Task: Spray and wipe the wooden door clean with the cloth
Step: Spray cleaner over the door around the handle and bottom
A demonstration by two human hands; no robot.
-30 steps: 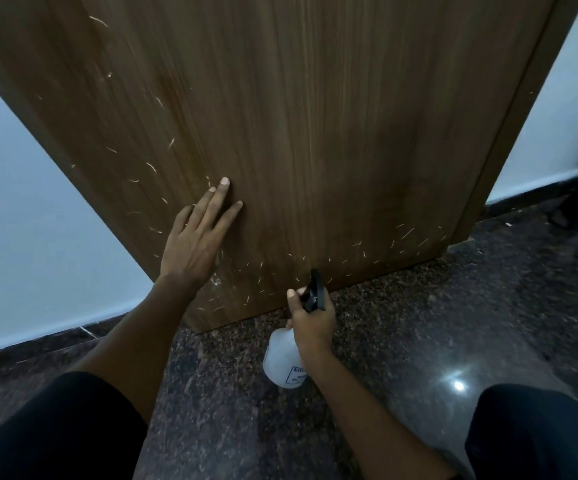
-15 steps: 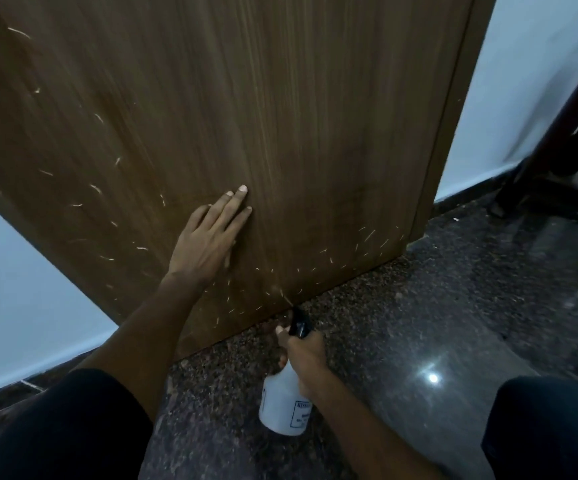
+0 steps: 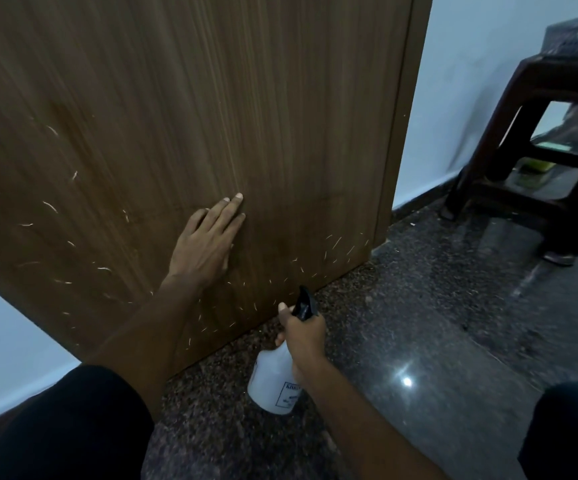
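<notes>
The door (image 3: 211, 98) is seen upright above a speckled floor (image 3: 419, 323), its lower part flecked with pale streaks (image 3: 50, 206); the left hand (image 3: 204, 244) is laid flat on it low down, fingers straight and together, nothing held. The spray bottle (image 3: 273, 382) is gripped at the neck by the right hand (image 3: 303, 336), fingers curled round it below the black nozzle (image 3: 305, 304), which is pointed at the door's bottom edge; the bottle is held tilted just above the floor. A dark stool (image 3: 530, 161) is noted right, well apart; no cloth can be made out.
</notes>
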